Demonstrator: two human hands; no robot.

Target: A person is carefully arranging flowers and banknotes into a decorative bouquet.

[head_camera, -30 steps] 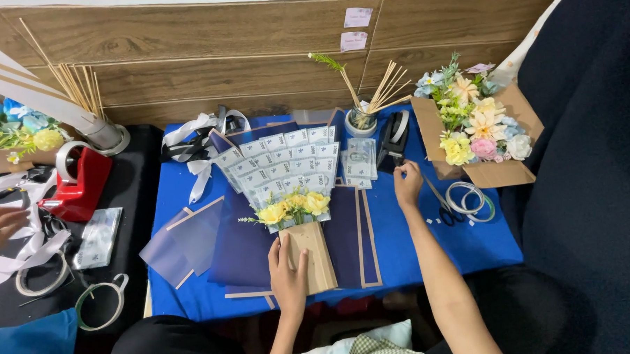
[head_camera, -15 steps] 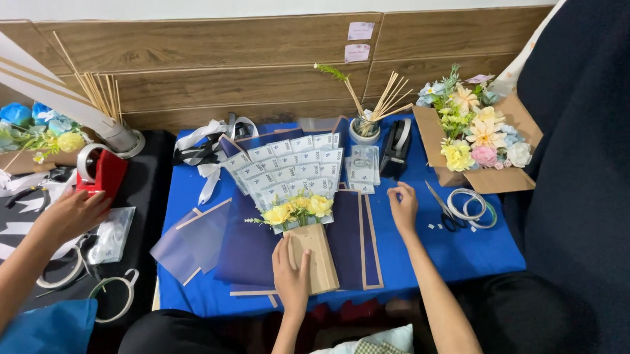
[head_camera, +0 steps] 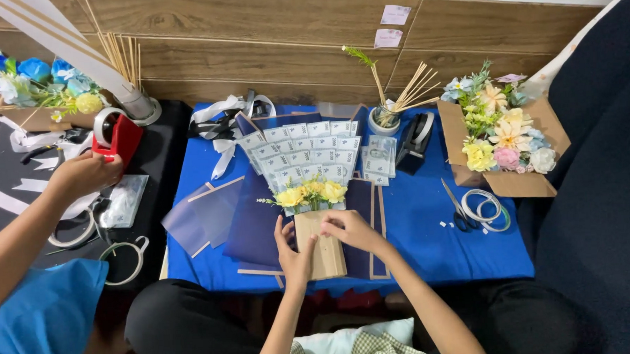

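Both hands down on a tan paper-wrapped bouquet handle (head_camera: 320,246) at the near middle of a blue cloth (head_camera: 429,243). Left hand (head_camera: 294,251) laid along the handle's left edge, fingers stretched up and thumb spread, pressing flat rather than closed round it. Right hand (head_camera: 352,228) resting on the handle's upper right edge, fingers curled over the top corner, gripping lightly. Just above the handle, a cluster of yellow flowers (head_camera: 311,193), and behind them a fan of folded banknotes (head_camera: 300,151) spreading toward the wall. Dark blue wrapping sheets (head_camera: 257,221) lying under and beside the bouquet, with paler clear sheets (head_camera: 201,216) to the left. To the right on the cloth, scissors (head_camera: 456,210) touching a ring of wire or ribbon (head_camera: 487,209), near a cardboard box of mixed flowers (head_camera: 502,132). Near the wall, a white cup of wooden sticks (head_camera: 386,115) and a black tape dispenser (head_camera: 415,138) just beside it. On the far left, over a black mat (head_camera: 164,144), another person's hand (head_camera: 84,174) clasped on a red tape dispenser (head_camera: 122,138), blue sleeve (head_camera: 41,319) low in the corner.
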